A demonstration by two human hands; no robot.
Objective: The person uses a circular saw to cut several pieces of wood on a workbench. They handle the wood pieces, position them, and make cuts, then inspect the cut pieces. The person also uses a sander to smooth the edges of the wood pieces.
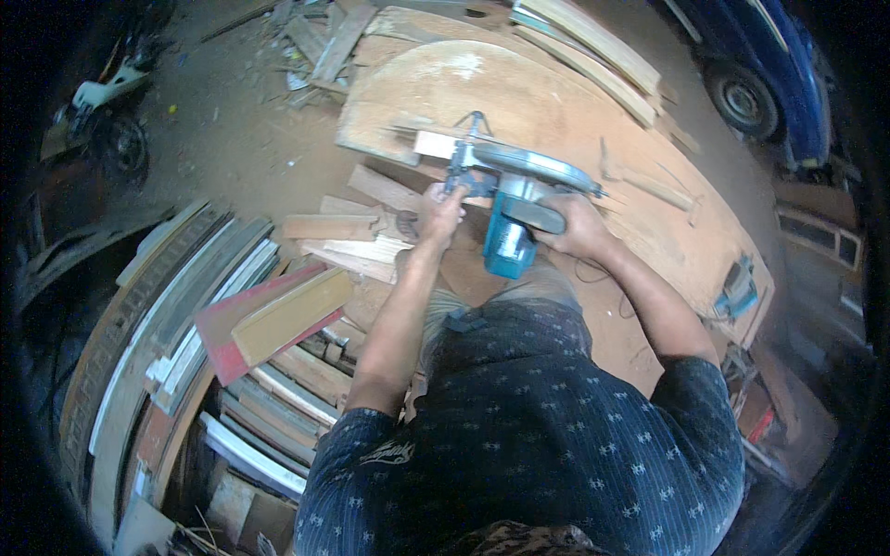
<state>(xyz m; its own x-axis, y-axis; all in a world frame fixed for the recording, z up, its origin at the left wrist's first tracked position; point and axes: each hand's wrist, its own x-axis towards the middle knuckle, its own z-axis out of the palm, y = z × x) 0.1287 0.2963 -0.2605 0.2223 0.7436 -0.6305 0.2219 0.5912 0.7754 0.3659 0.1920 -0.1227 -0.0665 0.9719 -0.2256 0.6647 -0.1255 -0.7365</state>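
In front of me is a teal circular saw (pixel 510 243) with a round grey guard, over the near edge of a large wooden worktop (pixel 445 88). My right hand (pixel 573 225) is wrapped round its dark rear handle. At the saw's left end my left hand (pixel 439 213) is closed on the metal base; its finger detail is slightly blurred. A short pale block of wood (pixel 435 144) lies just beyond that end of the saw. The saw's blade is mostly hidden by the guard.
A hammer (pixel 656 190) and another teal power tool (pixel 738 289) lie on the worktop's right side. Long boards (pixel 593 69) rest along its far edge. Offcuts (pixel 329 227) lie at left, above stacked planks (pixel 167 315). A blue vehicle (pixel 805 83) stands far right.
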